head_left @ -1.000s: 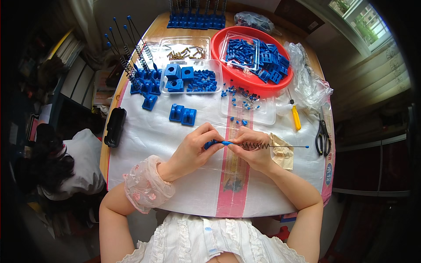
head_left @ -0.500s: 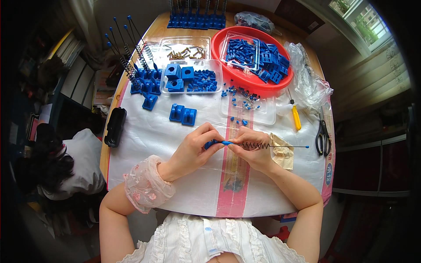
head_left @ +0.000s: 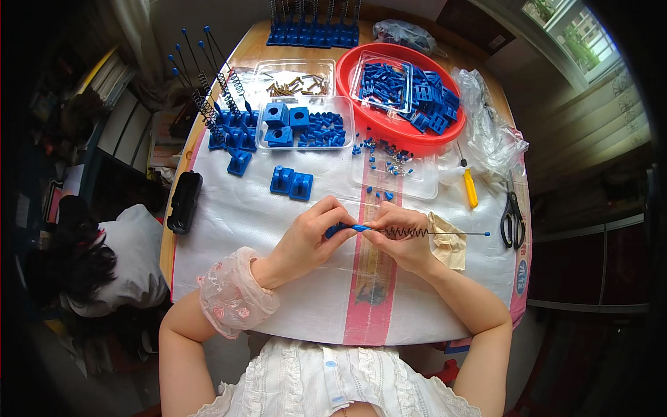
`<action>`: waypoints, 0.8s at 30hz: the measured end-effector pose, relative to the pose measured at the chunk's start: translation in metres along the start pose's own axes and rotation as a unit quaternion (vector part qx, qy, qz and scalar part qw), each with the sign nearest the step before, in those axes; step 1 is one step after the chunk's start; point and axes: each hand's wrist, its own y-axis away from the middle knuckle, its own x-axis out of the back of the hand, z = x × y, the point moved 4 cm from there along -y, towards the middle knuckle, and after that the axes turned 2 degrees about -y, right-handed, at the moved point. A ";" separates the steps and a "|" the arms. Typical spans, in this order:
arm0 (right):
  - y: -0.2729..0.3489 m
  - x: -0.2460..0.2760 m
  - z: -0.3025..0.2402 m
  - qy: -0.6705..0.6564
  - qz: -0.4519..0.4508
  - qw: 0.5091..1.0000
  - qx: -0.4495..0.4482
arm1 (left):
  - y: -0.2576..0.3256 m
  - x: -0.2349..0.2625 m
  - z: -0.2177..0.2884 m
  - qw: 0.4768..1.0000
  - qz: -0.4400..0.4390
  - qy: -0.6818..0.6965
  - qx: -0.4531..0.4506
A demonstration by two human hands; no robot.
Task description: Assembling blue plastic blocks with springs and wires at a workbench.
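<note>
Fitting, seemingly: left hand (head_left: 306, 236) fingers pinch blue piece (head_left: 359, 228), right hand (head_left: 403, 243) fingers grip black spring rod (head_left: 415, 233). Next move calls for steady alignment.

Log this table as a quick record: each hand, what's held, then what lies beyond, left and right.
Left hand: pinching the spring piece at its blue end
Right hand: pinching the same piece, close beside the left fingertips
Held piece: roughly level, black coil and thin rod extending rightward to a blue tip
Beyond: red basin of blue parts
Left side: black case
Right side: yellow-handled screwdriver, scissors
</note>
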 end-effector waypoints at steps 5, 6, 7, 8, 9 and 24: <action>0.001 0.000 0.000 -0.012 0.005 1.000 -0.002 | 0.000 0.000 0.000 1.000 -0.001 0.003 0.000; 0.001 0.000 0.000 -0.015 0.006 1.000 -0.001 | 0.000 0.000 0.000 1.000 -0.001 0.003 0.001; 0.001 0.000 0.001 -0.013 0.007 1.000 0.001 | 0.000 0.000 0.000 1.000 -0.001 0.002 0.001; 0.001 0.000 0.002 -0.012 0.007 1.000 0.003 | 0.000 0.000 0.000 1.000 -0.002 0.002 0.000; 0.001 0.000 0.002 -0.011 0.008 1.000 0.004 | 0.000 0.000 0.000 1.000 -0.003 0.002 -0.001; 0.001 -0.001 0.002 -0.018 0.010 1.000 0.002 | 0.000 0.000 0.001 1.000 -0.001 0.000 0.000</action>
